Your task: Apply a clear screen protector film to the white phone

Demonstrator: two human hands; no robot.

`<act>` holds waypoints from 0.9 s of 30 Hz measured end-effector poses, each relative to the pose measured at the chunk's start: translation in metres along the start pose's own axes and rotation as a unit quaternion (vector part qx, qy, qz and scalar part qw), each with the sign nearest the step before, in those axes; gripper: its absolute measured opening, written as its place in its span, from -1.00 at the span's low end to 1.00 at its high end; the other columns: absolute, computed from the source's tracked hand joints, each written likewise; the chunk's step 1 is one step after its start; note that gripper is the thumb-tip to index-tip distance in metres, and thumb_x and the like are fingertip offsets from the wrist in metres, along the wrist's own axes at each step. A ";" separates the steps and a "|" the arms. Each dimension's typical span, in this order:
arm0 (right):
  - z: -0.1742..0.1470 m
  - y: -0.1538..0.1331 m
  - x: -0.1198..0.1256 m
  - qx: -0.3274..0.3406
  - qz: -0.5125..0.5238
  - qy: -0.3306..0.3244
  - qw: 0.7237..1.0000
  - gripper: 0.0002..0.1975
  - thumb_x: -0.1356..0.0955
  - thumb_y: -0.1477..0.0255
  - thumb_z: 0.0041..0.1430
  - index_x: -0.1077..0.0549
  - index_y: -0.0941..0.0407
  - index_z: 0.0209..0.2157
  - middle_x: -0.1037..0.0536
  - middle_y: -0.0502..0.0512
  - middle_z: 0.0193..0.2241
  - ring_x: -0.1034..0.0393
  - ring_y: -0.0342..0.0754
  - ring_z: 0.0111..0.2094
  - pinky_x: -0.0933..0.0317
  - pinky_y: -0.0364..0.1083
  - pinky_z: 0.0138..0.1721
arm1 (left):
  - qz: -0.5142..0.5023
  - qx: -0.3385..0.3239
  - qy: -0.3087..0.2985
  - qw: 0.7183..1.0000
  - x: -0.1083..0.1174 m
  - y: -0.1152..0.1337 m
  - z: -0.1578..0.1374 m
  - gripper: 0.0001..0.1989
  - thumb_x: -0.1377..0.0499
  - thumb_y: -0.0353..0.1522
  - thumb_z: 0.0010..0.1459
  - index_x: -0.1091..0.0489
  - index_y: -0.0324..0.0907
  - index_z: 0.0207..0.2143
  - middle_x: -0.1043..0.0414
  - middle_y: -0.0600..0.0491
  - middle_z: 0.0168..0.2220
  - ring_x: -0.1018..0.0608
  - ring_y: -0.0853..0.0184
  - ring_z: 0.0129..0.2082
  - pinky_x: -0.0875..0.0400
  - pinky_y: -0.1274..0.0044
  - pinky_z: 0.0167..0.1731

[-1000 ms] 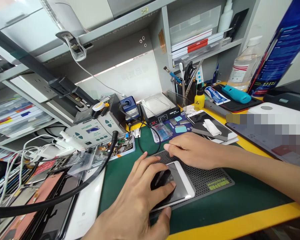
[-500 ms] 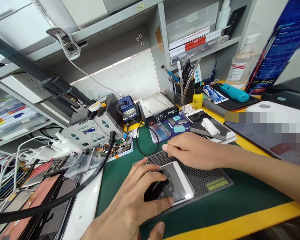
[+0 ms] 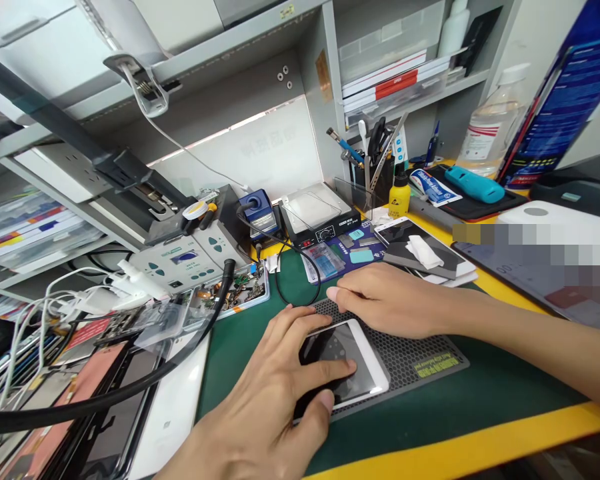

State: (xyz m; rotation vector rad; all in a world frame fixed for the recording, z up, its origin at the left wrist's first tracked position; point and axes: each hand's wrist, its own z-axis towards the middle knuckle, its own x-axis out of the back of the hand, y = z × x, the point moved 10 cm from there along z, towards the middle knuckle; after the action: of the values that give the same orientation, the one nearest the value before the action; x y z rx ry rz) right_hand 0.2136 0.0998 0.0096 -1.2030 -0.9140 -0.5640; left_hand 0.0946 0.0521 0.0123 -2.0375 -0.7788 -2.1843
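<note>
A white-framed phone [image 3: 365, 357] with a dark, shiny screen lies face up on a grey honeycomb-patterned pad [image 3: 405, 360]. My left hand [image 3: 280, 373] spreads over its left part; one outstretched finger rests on the screen and the thumb is at the near edge. Just beyond the phone, my right hand [image 3: 390, 300] is curled closed, thumb against the bent fingers, low over the pad. Whatever that hand may hold is hidden in it.
Behind stand a heating plate [image 3: 317, 213], a control station [image 3: 185, 260] and a yellow bottle [image 3: 399, 193]. A black hose [image 3: 180, 370] arches over stacked screens at left. A tray of small parts [image 3: 245, 293] sits at the mat's back edge. A large phone [image 3: 510, 277] lies at right.
On the phone, my left hand's outstretched finger has shifted right and nearer across the screen, and the thumb has drawn in closer. My right hand stays closed in the same place.
</note>
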 end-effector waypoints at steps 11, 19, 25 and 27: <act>0.000 0.001 0.000 -0.010 0.012 -0.002 1.000 -0.52 -0.12 0.25 0.44 -0.45 0.11 -0.47 -0.55 0.04 -0.51 -0.34 -0.05 -0.47 0.07 -0.09 -0.45 | 0.006 0.047 0.021 0.999 0.003 -0.015 0.006 -0.54 -0.01 -0.44 0.22 -0.42 0.03 0.13 -0.09 -0.02 0.27 -0.10 0.04 0.31 -0.13 0.07 0.26; 0.000 -0.001 0.002 -0.006 0.002 0.003 1.000 -0.53 -0.14 0.26 0.42 -0.37 0.11 -0.54 -0.50 0.03 -0.57 -0.27 -0.08 -0.52 0.10 -0.09 -0.48 | 0.027 0.064 0.030 0.997 0.001 -0.020 0.003 -0.54 0.00 -0.42 0.24 -0.39 -0.01 0.16 -0.06 -0.04 0.29 -0.07 -0.01 0.31 -0.15 0.02 0.23; 0.000 -0.002 0.002 0.003 -0.001 0.005 1.000 -0.54 -0.15 0.27 0.41 -0.35 0.11 -0.55 -0.45 0.01 -0.60 -0.23 -0.10 -0.55 0.12 -0.09 -0.50 | 0.043 0.050 0.064 0.996 0.003 -0.016 0.002 -0.55 -0.03 -0.42 0.20 -0.41 -0.11 0.13 -0.07 -0.10 0.26 -0.09 -0.04 0.29 -0.13 -0.01 0.22; -0.001 -0.003 0.003 0.007 -0.001 0.008 1.000 -0.54 -0.14 0.27 0.41 -0.32 0.11 -0.56 -0.43 -0.01 -0.61 -0.21 -0.11 -0.56 0.12 -0.10 -0.50 | 0.044 0.046 0.069 0.996 0.003 -0.015 0.002 -0.55 -0.04 -0.42 0.19 -0.41 -0.13 0.12 -0.08 -0.11 0.25 -0.09 -0.05 0.29 -0.13 -0.01 0.22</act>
State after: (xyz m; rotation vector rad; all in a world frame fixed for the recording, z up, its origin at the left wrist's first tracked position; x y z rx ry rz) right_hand 0.2131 0.0987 0.0131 -1.1847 -0.9046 -0.5673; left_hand 0.0908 0.0673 0.0103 -1.8193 -0.7450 -2.1701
